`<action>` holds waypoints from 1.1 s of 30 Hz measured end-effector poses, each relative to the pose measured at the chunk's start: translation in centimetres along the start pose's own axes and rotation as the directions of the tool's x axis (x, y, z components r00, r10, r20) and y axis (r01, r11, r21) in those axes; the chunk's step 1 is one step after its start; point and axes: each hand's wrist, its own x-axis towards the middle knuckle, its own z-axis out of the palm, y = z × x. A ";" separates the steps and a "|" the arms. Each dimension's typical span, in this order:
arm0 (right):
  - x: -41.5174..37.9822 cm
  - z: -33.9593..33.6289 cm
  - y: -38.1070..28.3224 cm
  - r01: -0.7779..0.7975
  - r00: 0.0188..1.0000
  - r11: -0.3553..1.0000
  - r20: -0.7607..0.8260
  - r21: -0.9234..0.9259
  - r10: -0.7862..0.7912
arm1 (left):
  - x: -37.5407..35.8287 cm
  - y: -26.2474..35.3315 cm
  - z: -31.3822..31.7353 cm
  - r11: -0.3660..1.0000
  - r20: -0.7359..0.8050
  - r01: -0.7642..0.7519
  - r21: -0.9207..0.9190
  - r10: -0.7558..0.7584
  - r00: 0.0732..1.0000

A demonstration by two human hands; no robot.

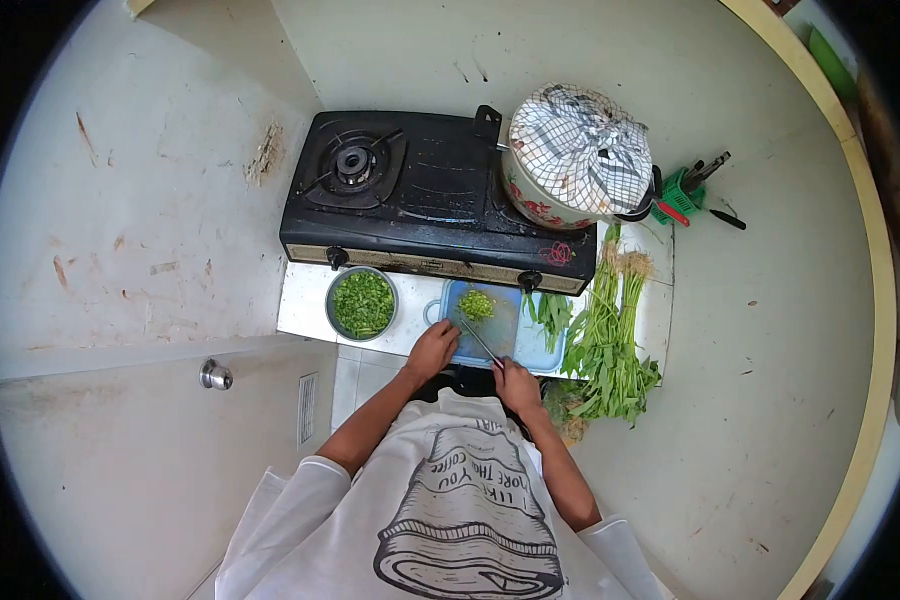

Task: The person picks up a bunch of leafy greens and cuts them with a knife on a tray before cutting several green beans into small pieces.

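Note:
My right hand (517, 386) is wrapped around the handle of a knife (481, 343). The blade points up and left across a blue cutting board (503, 312). Close to the tip, at the board's left edge, is my left hand (434, 349), its fingers bent and together; what they hold, if anything, is hidden. A small pile of chopped greens (476, 304) lies on the board just beyond both hands. Uncut leaves (550, 316) rest toward the board's right side. Left of the board stands a round bowl (395, 306) full of chopped greens.
A black gas stove (445, 180) fills the back of the white counter (304, 300). On its right burner sits a floral pot (530, 196) topped with a checked cloth (580, 140). Bunched leafy stems (615, 345) overhang the right front edge. A green basket (678, 194) holds utensils by the wall.

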 end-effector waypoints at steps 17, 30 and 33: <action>0.1 -0.1 -0.9 -0.017 1.000 0.999 0.004 -0.044 0.017 | 0.0 0.6 -0.3 1.000 -0.029 -0.005 0.029 0.006 1.000; -1.2 -1.3 0.8 -0.048 0.999 0.995 0.014 -0.090 0.050 | -0.2 0.1 0.1 1.000 -0.008 0.006 0.025 -0.005 1.000; -0.6 -1.3 -0.1 -0.056 0.998 0.995 0.017 -0.079 0.057 | -0.2 0.0 0.0 1.000 0.000 0.007 0.015 -0.007 1.000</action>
